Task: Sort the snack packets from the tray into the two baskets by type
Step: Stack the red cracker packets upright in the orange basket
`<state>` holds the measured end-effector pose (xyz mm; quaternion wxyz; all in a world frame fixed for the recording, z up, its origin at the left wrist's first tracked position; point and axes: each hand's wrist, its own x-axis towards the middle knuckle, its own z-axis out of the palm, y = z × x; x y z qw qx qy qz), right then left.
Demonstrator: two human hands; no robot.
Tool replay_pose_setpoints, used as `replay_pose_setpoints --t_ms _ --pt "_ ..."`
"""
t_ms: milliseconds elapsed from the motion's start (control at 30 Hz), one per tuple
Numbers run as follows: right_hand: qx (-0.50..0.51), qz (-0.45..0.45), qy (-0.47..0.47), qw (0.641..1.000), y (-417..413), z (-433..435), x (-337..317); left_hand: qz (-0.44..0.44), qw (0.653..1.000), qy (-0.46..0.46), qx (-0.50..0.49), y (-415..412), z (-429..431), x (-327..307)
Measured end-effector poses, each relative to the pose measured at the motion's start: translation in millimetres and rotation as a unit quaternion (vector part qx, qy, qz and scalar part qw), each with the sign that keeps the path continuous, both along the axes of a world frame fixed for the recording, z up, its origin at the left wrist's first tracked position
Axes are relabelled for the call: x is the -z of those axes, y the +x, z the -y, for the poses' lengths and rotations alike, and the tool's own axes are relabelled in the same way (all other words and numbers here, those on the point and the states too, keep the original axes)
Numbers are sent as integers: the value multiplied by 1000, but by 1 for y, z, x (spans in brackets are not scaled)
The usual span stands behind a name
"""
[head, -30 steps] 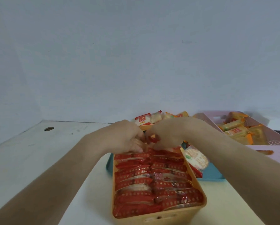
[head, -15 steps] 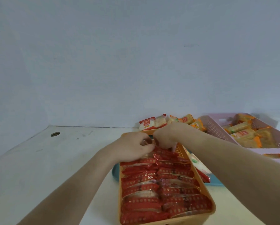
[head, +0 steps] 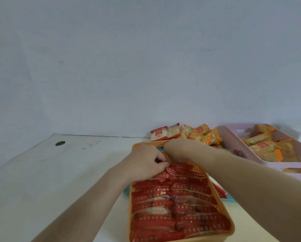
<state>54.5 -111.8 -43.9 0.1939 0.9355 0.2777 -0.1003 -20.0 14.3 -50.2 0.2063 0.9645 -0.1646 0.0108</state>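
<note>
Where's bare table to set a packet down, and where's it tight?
Bare: the white table left of the orange basket, out to the round hole. Crowded: that basket, full of red packets, left hand and right hand at its far end; loose packets behind; pink basket right.

White table [head: 41,180] w/ round hole [head: 60,143] nr far-left corner; pale wall [head: 146,58] behind.

Print on the red-and-white packet [head: 159,134] and orange packets [head: 210,137]; none legible.

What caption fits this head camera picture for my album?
Left hand and right hand arrange red packets in the orange basket near the pink basket.
</note>
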Motion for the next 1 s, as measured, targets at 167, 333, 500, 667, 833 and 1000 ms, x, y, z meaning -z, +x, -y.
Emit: replay_pose_setpoints --t_ms 167,333,500,667,833,1000 --pt "-16 41 69 997 -5 3 -4 1 1000 -27 -6 -2 -3 2" --pt "-51 95 93 990 -19 15 -13 0 999 -35 -3 -5 -2 1" --pt "-44 195 266 943 -21 32 -35 6 1000 -25 -11 -2 -8 6" --pt "78 33 604 793 -23 66 -41 -71 997 0 7 -2 -1 -2" --pt "152 -70 734 658 -40 82 -20 -134 990 35 29 -7 -1 -16" --pt "114 64 660 740 -40 82 -13 -70 997 23 -5 -14 -21 -26"
